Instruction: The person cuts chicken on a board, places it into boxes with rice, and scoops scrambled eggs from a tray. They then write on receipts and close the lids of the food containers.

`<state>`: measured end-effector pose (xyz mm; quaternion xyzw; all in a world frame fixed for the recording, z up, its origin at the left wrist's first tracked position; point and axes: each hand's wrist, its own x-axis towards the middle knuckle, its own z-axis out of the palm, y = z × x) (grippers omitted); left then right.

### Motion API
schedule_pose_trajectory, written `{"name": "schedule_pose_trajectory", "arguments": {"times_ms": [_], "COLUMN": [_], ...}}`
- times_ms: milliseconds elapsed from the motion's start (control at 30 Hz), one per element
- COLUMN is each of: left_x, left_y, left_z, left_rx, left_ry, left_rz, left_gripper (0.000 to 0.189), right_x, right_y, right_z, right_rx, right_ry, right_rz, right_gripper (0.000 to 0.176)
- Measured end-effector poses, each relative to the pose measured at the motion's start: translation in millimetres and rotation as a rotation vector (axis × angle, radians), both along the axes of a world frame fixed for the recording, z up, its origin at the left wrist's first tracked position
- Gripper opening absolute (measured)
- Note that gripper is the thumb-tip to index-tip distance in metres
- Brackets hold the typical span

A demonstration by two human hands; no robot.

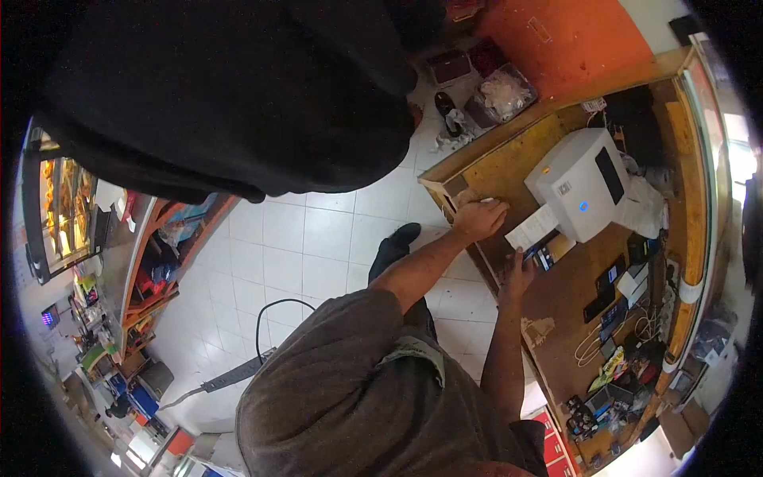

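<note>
My left hand [480,220] rests at the near edge of the wooden desk [556,350], its fingers curled; a small pale bit shows at the fingertips, too small to name. My right hand [517,276] is at the front of a white printer [584,183], thumb and fingers closed on the edge of a dark blue printed sheet [544,253]. Beside it a white paper with print [532,229] sticks out in front of the printer. A blue light glows on the printer.
A person in black clothing [230,95] fills the upper left. Cables [592,346], phones [604,288] and small electronics [584,417] lie along the desk. A bin of crumpled paper [505,94] stands beyond it. On the tiled floor [326,238] is a power strip [238,372].
</note>
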<state>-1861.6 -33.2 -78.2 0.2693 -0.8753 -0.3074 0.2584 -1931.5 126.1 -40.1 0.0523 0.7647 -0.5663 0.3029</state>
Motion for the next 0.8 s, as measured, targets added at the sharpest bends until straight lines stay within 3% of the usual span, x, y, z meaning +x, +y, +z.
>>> {"name": "schedule_pose_trajectory", "arguments": {"times_ms": [100, 200, 267, 367, 400, 433, 467, 533, 567, 600, 667, 733, 767, 800], "left_x": [-2.7, 17.8, 54.6, 150.6, 187.7, 226.7, 267.7, 345.0, 393.9, 417.7, 436.7, 456.7, 466.8, 473.8], "left_y": [0.7, 1.6, 9.4, 32.1, 43.6, 63.4, 84.3, 124.1, 140.9, 164.3, 195.1, 213.2, 222.2, 232.2], "left_z": [-14.8, -12.9, -8.8, -24.9, -59.4, -52.0, -74.7, -112.8, -179.3, -151.7, -119.4, -182.0, -226.7, -269.0], "left_rx": [0.088, 0.228, 0.295, 0.3, 0.28, 0.373, 0.402, 0.495, 0.269, 0.546, 0.821, 1.033, 1.044, 1.275], "left_ry": [0.065, 0.201, 0.215, 0.115, -0.096, -0.186, -0.245, -0.399, -0.545, -0.469, -0.651, -0.6, -0.578, -0.401], "left_rz": [-0.044, -0.04, 0.04, 0.03, 0.025, 0.142, 0.192, 0.278, 0.112, 0.492, 1.021, 1.347, 1.36, 1.215], "left_gripper": [0.022, 0.022, 0.022, 0.022, 0.025, 0.026, 0.024, 0.024, 0.024, 0.028, 0.055, 0.059, 0.059, 0.057], "right_x": [11.6, 23.1, 37.9, 55.1, 69.3, 81.9, 93.2, 113.5, 122.4, 137.2, 141.2, 135.4, 128.0, 118.6], "right_y": [0.3, 18.3, 38.5, 97.8, 122.2, 146.8, 174.6, 245.1, 290.2, 316.3, 396.4, 449.5, 472.5, 483.3], "right_z": [26.1, 26.4, 43.7, 10.9, 6.7, -3.3, -17.1, -60.7, -92.0, -86.0, -93.5, -88.5, -87.7, -83.4], "right_rx": [0.074, -0.119, 0.007, 0.027, 0.079, 0.092, 0.105, 0.237, 0.345, 0.435, 0.533, 0.58, 0.586, 0.574], "right_ry": [-0.058, -0.009, -0.099, -0.122, -0.174, -0.217, -0.259, -0.149, -0.097, -0.069, -0.106, -0.191, -0.245, -0.289], "right_rz": [-0.008, -0.035, 0.083, 0.185, 0.261, 0.249, 0.244, 0.365, 0.372, 0.399, 0.393, 0.324, 0.273, 0.213], "right_gripper": [0.02, 0.019, 0.019, 0.017, 0.017, 0.018, 0.019, 0.021, 0.032, 0.035, 0.035, 0.036, 0.036, 0.037]}}
